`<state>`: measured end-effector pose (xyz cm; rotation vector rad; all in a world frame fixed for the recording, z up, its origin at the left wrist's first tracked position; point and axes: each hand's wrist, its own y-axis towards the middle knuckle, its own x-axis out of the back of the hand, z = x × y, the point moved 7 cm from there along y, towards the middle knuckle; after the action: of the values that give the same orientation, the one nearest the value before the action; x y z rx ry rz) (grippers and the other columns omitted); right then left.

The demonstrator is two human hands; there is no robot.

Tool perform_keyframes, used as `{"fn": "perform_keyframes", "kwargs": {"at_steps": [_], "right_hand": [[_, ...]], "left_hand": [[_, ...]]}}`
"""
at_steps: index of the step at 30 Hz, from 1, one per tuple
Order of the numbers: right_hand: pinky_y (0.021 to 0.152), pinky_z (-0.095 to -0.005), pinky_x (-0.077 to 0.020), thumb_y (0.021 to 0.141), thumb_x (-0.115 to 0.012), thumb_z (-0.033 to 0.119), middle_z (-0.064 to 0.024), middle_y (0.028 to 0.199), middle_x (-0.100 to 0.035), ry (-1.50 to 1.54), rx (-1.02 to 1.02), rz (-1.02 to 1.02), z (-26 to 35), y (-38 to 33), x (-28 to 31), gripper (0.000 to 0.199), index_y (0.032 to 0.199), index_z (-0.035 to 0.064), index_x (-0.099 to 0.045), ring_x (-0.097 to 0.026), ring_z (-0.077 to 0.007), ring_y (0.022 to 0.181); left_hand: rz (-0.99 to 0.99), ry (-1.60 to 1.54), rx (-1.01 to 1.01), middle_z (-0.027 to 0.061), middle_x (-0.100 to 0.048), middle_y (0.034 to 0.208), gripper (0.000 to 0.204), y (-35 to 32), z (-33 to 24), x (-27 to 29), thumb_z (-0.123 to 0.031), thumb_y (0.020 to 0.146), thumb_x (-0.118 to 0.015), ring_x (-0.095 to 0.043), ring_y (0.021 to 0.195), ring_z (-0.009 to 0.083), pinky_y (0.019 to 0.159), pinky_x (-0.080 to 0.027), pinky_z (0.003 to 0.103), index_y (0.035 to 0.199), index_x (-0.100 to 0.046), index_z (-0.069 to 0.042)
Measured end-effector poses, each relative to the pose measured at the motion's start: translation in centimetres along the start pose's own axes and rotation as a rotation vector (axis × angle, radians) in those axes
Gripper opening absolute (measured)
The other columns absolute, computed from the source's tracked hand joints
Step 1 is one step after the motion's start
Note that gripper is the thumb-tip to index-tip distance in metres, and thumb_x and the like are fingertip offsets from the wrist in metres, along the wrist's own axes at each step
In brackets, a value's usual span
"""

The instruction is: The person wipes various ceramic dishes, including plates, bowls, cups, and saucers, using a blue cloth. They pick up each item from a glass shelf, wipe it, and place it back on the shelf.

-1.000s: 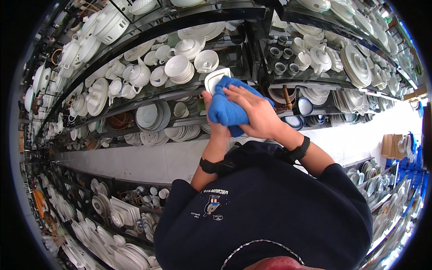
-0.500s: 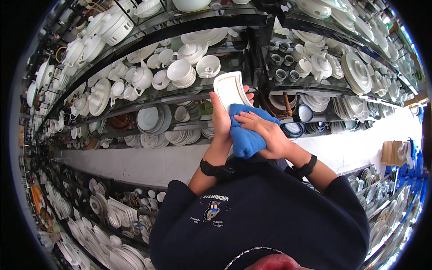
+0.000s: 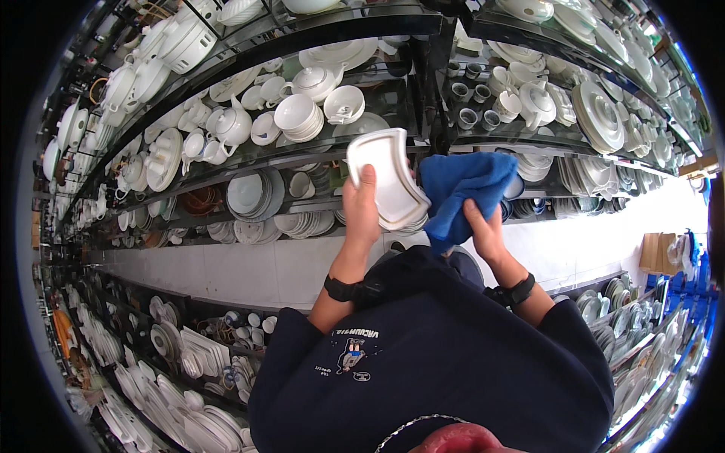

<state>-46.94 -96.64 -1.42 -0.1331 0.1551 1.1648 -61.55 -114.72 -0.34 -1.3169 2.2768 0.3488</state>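
A white dish (image 3: 389, 175) with curved sides and a thin gold line along its rim is in my left hand (image 3: 361, 210). My thumb lies over its left edge, and the other fingers are mostly hidden behind it. To the right, my right hand (image 3: 485, 230) grips a bunched blue cloth (image 3: 467, 189), thumb on the near side and fingers covered by the folds. The cloth hangs just beside the dish's right edge. Both hands are held up in front of the shelves, at about chest height.
Glass shelves with dark frames (image 3: 302, 155) carry a teapot (image 3: 313, 81), stacked white bowls (image 3: 299, 117), small cups (image 3: 467, 118) and an oval plate stack (image 3: 596, 113). Behind me runs another rack of plates (image 3: 204, 355). A pale tiled floor (image 3: 226, 273) lies between them; a cardboard box (image 3: 658, 255) stands far right.
The blue cloth has come off the dish and moved right with my right hand. My left hand has shifted slightly left and lower, and more of the dish shows.
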Motion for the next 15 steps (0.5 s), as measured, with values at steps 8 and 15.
{"fn": "perform_keyframes", "kwargs": {"at_steps": [8,15], "right_hand": [[0.104,-0.0354,-0.0483,0.102,-0.065,0.014,-0.0097,0.129,-0.060,0.148,0.033,-0.199,0.2,2.8,-4.1,0.050,0.145,0.0025,-0.043,-0.059,-0.0177,0.116],[0.100,-0.0369,-0.0500,0.097,-0.072,0.016,-0.0122,0.123,-0.065,-0.224,0.115,-0.173,-1.0,2.1,-3.9,0.053,0.140,0.0014,-0.046,-0.063,-0.0222,0.112]], "left_hand": [[-0.079,0.879,-0.216,0.0239,-0.063,0.073,0.041,-1.1,0.4,-3.0,-0.037,0.108,-0.054,-0.064,0.070,0.0465,0.062,-0.049,0.047,0.096,-0.058,0.002],[-0.153,0.702,-0.178,0.0126,-0.068,0.080,0.040,-0.3,0.1,-1.9,-0.037,0.109,-0.055,-0.063,0.072,0.0221,0.067,-0.049,0.037,0.107,-0.065,0.002]]}}
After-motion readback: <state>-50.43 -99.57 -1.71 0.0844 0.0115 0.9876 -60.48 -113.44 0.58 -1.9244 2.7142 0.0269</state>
